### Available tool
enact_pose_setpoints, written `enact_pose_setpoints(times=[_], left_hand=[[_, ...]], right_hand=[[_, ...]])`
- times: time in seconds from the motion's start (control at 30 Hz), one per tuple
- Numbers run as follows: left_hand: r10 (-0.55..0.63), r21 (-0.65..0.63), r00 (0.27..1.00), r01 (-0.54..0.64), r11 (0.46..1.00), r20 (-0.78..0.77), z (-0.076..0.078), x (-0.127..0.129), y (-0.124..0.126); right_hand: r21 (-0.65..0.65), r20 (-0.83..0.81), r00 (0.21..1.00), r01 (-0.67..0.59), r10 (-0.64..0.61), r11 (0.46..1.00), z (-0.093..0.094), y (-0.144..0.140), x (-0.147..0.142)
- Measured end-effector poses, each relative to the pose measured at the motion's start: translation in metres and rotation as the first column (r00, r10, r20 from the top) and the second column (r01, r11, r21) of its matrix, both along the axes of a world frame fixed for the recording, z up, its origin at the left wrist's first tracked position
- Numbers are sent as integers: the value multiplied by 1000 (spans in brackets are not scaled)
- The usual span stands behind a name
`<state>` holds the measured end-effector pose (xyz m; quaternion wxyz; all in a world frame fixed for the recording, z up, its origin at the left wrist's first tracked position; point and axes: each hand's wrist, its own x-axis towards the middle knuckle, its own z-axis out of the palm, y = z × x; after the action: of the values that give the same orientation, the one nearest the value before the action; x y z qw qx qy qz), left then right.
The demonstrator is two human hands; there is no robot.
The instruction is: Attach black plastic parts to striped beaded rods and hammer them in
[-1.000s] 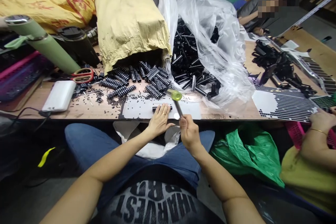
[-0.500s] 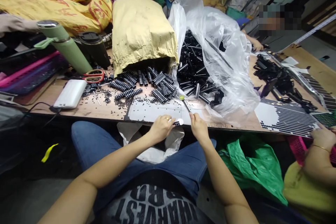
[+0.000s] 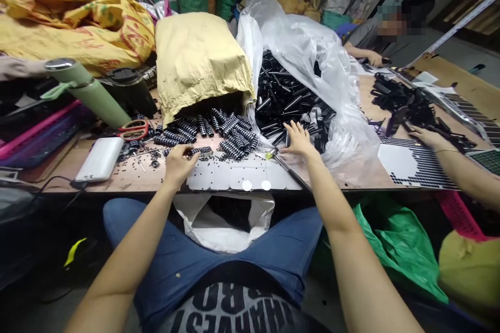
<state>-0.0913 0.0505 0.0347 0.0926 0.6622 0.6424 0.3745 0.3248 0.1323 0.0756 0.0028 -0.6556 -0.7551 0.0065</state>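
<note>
My left hand (image 3: 180, 167) is at the left of the white board, fingers curled in a pinch at the near end of a ridged black-and-white roll (image 3: 202, 150). More such rolls (image 3: 236, 138) spill from the mouth of a yellow paper sack (image 3: 205, 60). My right hand (image 3: 300, 140) has its fingers spread over shiny black tubes (image 3: 295, 103) in a clear plastic bag (image 3: 312, 36). One short tube lies beside its fingertips. A dark rod-shaped tool (image 3: 291, 170) with a yellow-green end rests on the white board (image 3: 226, 174), partly under my right forearm.
Two white discs (image 3: 247, 185) lie at the board's front edge. Tiny black rings are scattered around. To the left are red-handled scissors (image 3: 133, 129), a white power bank (image 3: 99, 159) and a green bottle (image 3: 91, 94). A co-worker's hand (image 3: 432, 138) is over black parts at right.
My hands have moved apart, the left to the rolls and the right to the tubes. The rod-shaped tool is out of my right hand, and the small black piece has left my left hand.
</note>
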Motion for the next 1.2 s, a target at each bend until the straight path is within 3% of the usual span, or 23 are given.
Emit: enact_pose_setpoints(times=[0.07,0.13,0.23,0.33,0.47,0.67,0.73,0.9,0.97,1.03,1.13,1.2], left_hand=[[-61,72,980,48,996,191,6,11,-5],[-130,75,932,111,991,340,5,27,-6],[-213,56,813,218,974,543,-8,54,-2],[-206,68,682,223,972,701,-22,76,3],[-149,19,545,237,971,825,-28,89,3],[-129,-12,513,262,965,849,-21,96,-2],[-111,-27,492,265,964,864,-16,100,-4],[-104,-48,429,330,943,897,5,109,-14],[-89,-66,398,359,931,913,15,113,-18],[-46,-114,350,423,899,936,26,120,-22],[35,-190,252,624,758,967,39,133,-29],[68,-207,218,713,670,973,44,140,-34]], right_hand=[[-121,57,994,-89,96,989,6,15,13],[-98,83,989,-116,124,988,9,22,18],[21,94,987,-135,132,991,6,19,14],[-39,106,986,-128,131,991,-1,10,6],[-144,81,987,-126,138,982,-6,4,2],[-222,47,964,-245,261,944,-1,1,-8],[-176,26,971,-232,240,957,3,1,-11],[135,-187,977,-76,101,988,19,-11,-11],[264,-389,911,-35,140,964,22,-25,-18],[344,-651,724,15,227,939,18,-43,-37],[326,-875,383,13,296,945,4,-71,-79],[302,-913,281,-21,296,953,-3,-86,-103]])
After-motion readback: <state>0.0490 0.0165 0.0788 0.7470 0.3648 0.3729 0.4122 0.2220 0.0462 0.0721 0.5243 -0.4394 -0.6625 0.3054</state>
